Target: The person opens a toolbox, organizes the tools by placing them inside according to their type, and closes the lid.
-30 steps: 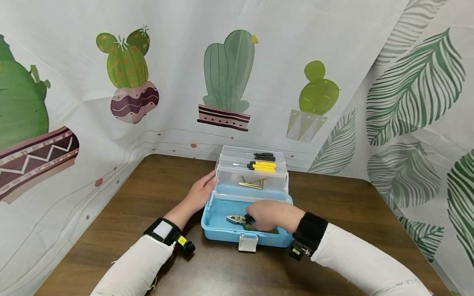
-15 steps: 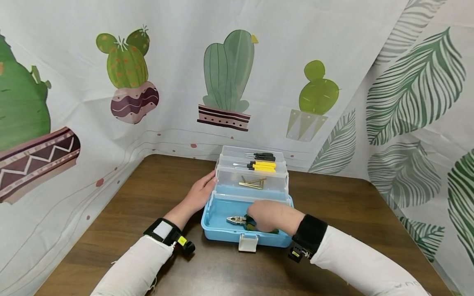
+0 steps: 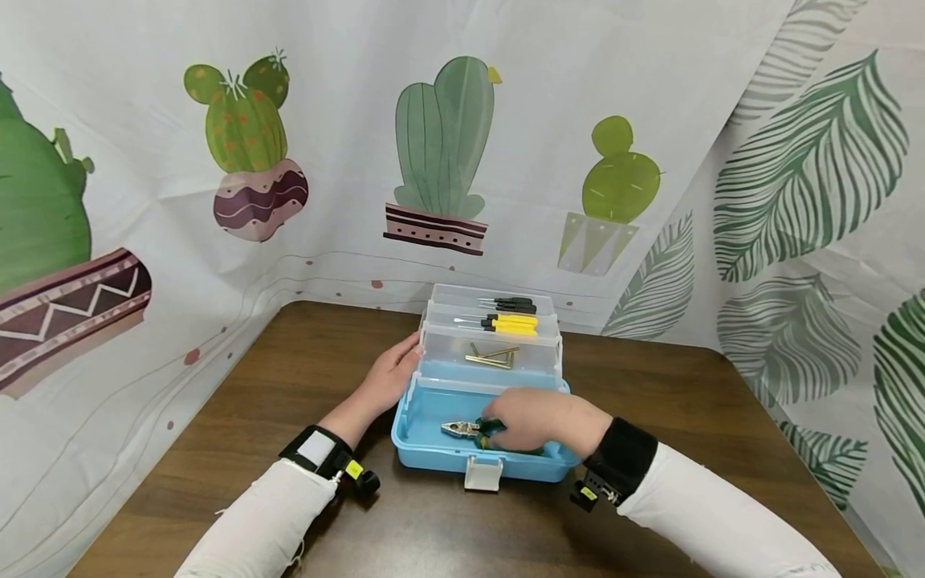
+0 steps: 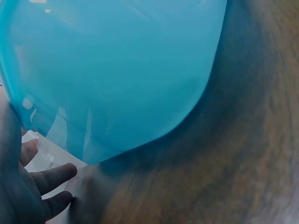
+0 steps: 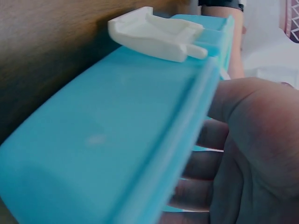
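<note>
A light-blue toolbox (image 3: 433,458) stands unfolded on the table, its clear trays raised at the back. My left hand (image 3: 391,376) rests along the left side of those trays, its fingers spread in the left wrist view. My right hand (image 3: 538,417) reaches down into the box over the dark green handles of a pair of combination pliers (image 3: 461,429). The pliers lie on the box floor, their metal nose pointing left. In the right wrist view the fingers (image 5: 203,164) of that hand hang apart and relaxed behind the rim; the lower handles are partly hidden.
Black-handled screwdrivers (image 3: 515,305) lie in the top tray, yellow-handled screwdrivers (image 3: 515,323) in the one below. Brass-coloured hex keys (image 3: 493,357) sit in the lowest tray. A white latch (image 3: 483,474) hangs at the box front. A printed cloth (image 3: 340,193) backs the wooden table (image 3: 629,385).
My right hand and wrist have shifted slightly to the right, while the pliers keep their place. My left hand stays still.
</note>
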